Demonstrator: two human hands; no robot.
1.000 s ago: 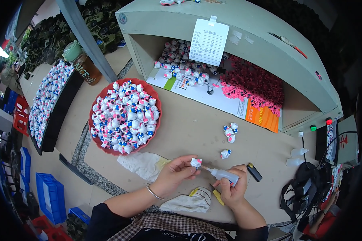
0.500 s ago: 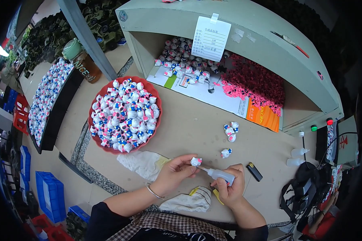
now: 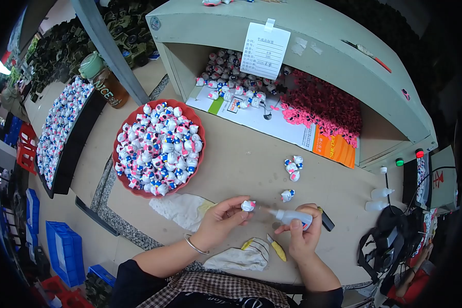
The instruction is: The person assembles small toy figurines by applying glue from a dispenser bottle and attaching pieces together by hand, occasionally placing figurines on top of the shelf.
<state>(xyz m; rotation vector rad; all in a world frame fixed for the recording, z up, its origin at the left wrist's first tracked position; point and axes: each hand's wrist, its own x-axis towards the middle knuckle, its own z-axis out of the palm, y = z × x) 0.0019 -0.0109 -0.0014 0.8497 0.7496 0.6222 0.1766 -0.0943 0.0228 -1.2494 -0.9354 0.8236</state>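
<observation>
White figurine (image 3: 248,205) pinched in left hand (image 3: 218,222), glue bottle (image 3: 291,217) gripped in right hand (image 3: 303,237), four loose figurines (image 3: 292,168) nearby

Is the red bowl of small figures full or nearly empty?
Full. The red bowl is heaped with small white figures that cover its bottom; only the rim shows around them.

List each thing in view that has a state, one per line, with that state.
left hand: pinching a small white toy figure
right hand: gripping a glue bottle, nozzle pointed at the figure
red bowl: heaped full of figures
loose figures: lying on the table
jar: lid on
yellow knife: lying unused
</observation>
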